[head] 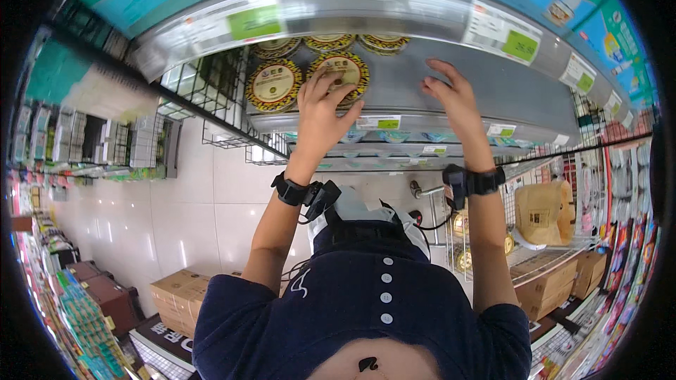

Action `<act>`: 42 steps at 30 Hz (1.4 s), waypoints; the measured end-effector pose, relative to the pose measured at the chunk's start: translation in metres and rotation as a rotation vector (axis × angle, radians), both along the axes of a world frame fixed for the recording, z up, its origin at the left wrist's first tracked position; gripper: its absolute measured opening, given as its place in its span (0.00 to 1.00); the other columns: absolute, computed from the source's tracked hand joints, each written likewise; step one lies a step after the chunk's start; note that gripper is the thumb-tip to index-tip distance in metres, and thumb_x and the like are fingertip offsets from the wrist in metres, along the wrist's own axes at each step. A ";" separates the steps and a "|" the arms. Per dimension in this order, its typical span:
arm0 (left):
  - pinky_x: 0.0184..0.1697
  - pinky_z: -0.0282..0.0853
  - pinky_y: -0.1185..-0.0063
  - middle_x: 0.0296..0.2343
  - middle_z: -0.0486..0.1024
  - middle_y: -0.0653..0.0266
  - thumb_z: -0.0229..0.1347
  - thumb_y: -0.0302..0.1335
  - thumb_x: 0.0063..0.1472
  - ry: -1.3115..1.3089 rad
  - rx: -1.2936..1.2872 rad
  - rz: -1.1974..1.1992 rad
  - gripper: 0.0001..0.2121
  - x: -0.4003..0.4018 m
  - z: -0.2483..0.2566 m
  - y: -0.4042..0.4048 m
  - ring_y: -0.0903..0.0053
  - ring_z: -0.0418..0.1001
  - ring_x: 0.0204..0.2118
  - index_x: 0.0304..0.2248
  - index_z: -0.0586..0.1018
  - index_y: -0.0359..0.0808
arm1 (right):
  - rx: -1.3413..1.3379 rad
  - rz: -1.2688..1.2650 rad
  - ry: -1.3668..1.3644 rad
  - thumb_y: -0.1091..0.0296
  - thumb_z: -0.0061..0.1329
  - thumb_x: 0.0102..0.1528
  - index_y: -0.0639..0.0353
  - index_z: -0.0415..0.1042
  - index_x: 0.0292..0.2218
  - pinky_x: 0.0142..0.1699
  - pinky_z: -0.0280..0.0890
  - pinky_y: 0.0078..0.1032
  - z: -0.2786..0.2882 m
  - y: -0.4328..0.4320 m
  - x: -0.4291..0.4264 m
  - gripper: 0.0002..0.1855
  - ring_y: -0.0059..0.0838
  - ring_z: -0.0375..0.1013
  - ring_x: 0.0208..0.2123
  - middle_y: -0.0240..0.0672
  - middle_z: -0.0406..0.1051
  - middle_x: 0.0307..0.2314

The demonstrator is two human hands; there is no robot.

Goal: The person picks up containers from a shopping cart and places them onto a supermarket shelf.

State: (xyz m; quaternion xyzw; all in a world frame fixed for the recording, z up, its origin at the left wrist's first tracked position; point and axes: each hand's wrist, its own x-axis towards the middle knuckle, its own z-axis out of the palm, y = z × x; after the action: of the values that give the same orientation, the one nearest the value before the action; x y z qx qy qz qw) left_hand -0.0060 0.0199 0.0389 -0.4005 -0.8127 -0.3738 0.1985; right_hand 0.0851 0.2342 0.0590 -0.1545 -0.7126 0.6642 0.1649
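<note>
Several round tins with yellow, black and red patterned rims stand at the left end of a grey metal shelf (412,79). My left hand (327,100) rests its fingertips on or just above the lid of the front tin (346,71); whether it grips that tin is not plain. Beside it, to the left, sits another tin (273,86), and more tins are partly hidden under the shelf above. My right hand (451,89) is held over the grey shelf to the right of the tins, fingers apart and slightly curled, holding nothing.
Above runs a shelf edge (369,5) with price tags, bearing blue and green boxes. A black wire divider (211,116) borders the left side. To the right stands a wire cart (459,253) with round tins and a brown paper bag (544,211). Cardboard boxes (182,295) sit behind.
</note>
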 end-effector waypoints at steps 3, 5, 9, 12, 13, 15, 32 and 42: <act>0.41 0.54 0.71 0.31 0.68 0.64 0.56 0.29 0.40 0.090 0.045 -0.084 0.10 0.011 0.008 0.032 0.67 0.63 0.39 0.25 0.75 0.37 | -0.068 -0.074 0.031 0.71 0.41 0.48 0.66 0.60 0.41 0.38 0.61 0.20 0.001 0.024 0.063 0.16 0.25 0.66 0.32 0.36 0.64 0.34; 0.37 0.59 0.74 0.27 0.69 0.64 0.55 0.26 0.41 -0.194 0.103 -0.293 0.09 0.024 0.013 0.054 0.66 0.66 0.33 0.26 0.74 0.36 | -0.113 -0.166 0.046 0.71 0.40 0.49 0.64 0.61 0.40 0.38 0.61 0.19 -0.004 0.044 0.107 0.15 0.24 0.66 0.32 0.35 0.64 0.33; 0.33 0.62 0.81 0.25 0.71 0.62 0.54 0.25 0.45 -0.652 0.080 -0.848 0.08 0.071 0.022 0.109 0.75 0.69 0.29 0.26 0.73 0.32 | -0.210 -0.533 -0.011 0.70 0.40 0.49 0.65 0.62 0.39 0.36 0.61 0.17 -0.035 0.092 0.215 0.14 0.24 0.66 0.30 0.35 0.66 0.31; 0.34 0.62 0.83 0.25 0.71 0.63 0.53 0.26 0.46 -0.871 -0.046 -1.089 0.09 0.119 0.002 0.157 0.80 0.68 0.28 0.28 0.73 0.31 | -0.239 -0.829 -0.104 0.70 0.39 0.49 0.65 0.62 0.38 0.34 0.60 0.17 -0.065 0.112 0.305 0.13 0.22 0.66 0.29 0.34 0.66 0.29; 0.34 0.62 0.83 0.25 0.71 0.63 0.53 0.26 0.46 -0.955 -0.148 -1.158 0.09 0.137 -0.005 0.174 0.80 0.68 0.28 0.29 0.73 0.31 | -0.286 -0.918 -0.118 0.69 0.39 0.49 0.65 0.61 0.38 0.33 0.60 0.15 -0.073 0.114 0.333 0.14 0.20 0.66 0.27 0.34 0.66 0.28; 0.34 0.62 0.82 0.25 0.71 0.63 0.52 0.27 0.48 -0.960 -0.274 -1.255 0.10 0.171 -0.019 0.205 0.81 0.68 0.28 0.30 0.73 0.31 | -0.365 -1.044 -0.116 0.69 0.39 0.49 0.65 0.61 0.39 0.30 0.59 0.13 -0.095 0.116 0.385 0.15 0.18 0.65 0.26 0.34 0.66 0.27; 0.30 0.63 0.84 0.21 0.71 0.62 0.48 0.26 0.46 -1.222 -0.856 -1.107 0.09 0.362 -0.200 0.341 0.80 0.68 0.25 0.27 0.73 0.29 | -0.975 -1.302 -0.404 0.69 0.43 0.44 0.63 0.51 0.45 0.30 0.61 0.21 -0.279 0.160 0.519 0.26 0.30 0.65 0.28 0.38 0.61 0.32; 0.26 0.62 0.87 0.21 0.70 0.65 0.47 0.24 0.49 -1.470 -1.002 -0.885 0.08 0.381 -0.251 0.363 0.84 0.67 0.23 0.28 0.71 0.27 | -1.377 -1.637 -0.224 0.58 0.45 0.45 0.68 0.60 0.30 0.20 0.62 0.24 -0.437 0.184 0.559 0.20 0.29 0.63 0.21 0.38 0.60 0.21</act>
State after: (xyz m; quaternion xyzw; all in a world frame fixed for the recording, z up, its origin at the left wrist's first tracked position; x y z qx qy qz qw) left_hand 0.3750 0.3825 -0.2124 -0.3739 -0.5751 -0.1832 -0.7042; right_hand 0.6441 0.4180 -0.3778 -0.7044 0.1239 0.5926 0.3707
